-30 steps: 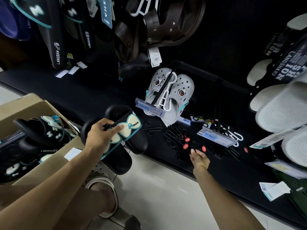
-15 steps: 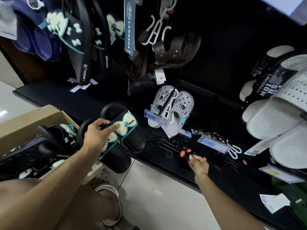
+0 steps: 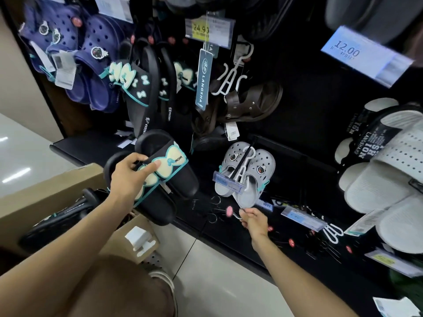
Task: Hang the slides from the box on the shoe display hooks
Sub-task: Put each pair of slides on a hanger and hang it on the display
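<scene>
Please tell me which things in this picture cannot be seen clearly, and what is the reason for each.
Head view only:
- Cardboard box: most contents hidden by the left arm and the box wall.
- Thin wire piece pinched by the right hand: its far end is hidden by the fingers.
- Price strip under the grey clogs: print too small.
- Pair of black slides in the left hand: hanger, if any, hidden.

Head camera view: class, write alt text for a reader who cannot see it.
The left hand holds a pair of black slides before a shoe display while the right hand pinches a wire hook above the base shelf.
</scene>
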`<action>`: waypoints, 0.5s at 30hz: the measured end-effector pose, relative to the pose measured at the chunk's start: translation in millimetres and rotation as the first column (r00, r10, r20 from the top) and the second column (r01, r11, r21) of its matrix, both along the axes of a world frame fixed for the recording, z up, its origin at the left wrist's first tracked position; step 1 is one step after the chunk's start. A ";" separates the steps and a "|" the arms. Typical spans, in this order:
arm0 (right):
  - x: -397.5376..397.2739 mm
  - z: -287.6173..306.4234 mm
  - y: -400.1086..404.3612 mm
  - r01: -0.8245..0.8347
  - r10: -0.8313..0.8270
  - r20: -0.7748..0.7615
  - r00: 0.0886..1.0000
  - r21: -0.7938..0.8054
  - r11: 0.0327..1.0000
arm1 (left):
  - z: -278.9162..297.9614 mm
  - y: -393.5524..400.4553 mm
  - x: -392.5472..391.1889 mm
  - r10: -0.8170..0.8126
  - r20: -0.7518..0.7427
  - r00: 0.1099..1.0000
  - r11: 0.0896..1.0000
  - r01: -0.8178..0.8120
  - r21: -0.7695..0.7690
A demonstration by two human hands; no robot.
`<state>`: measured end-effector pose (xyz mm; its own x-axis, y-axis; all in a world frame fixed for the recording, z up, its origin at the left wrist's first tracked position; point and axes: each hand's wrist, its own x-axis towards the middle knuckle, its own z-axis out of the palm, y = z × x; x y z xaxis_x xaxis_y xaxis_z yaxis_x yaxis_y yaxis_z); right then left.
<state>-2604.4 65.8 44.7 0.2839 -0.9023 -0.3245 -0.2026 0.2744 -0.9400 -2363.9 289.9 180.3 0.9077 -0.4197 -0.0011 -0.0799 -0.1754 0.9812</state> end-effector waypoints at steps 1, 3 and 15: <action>5.2 1.2 5.0 -0.014 0.014 0.003 1.000 -0.001 1.000 | 5.3 3.5 4.0 0.006 0.010 1.000 1.000 -0.006 -0.011; 15.8 2.2 15.8 -0.028 0.028 -0.002 1.000 -0.005 1.000 | 14.2 11.1 11.0 0.021 0.038 0.999 0.999 -0.020 -0.036; 100.9 38.5 86.1 -0.198 0.200 -0.005 0.980 -0.146 0.969 | 25.7 99.1 58.8 0.204 0.179 0.962 0.978 -0.208 0.008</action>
<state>-2503.5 151.9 83.2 0.4652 -0.8645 -0.1905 -0.2297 0.0900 -0.9691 -2305.1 389.0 206.0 0.9613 -0.2255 0.1583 -0.2107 -0.2318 0.9497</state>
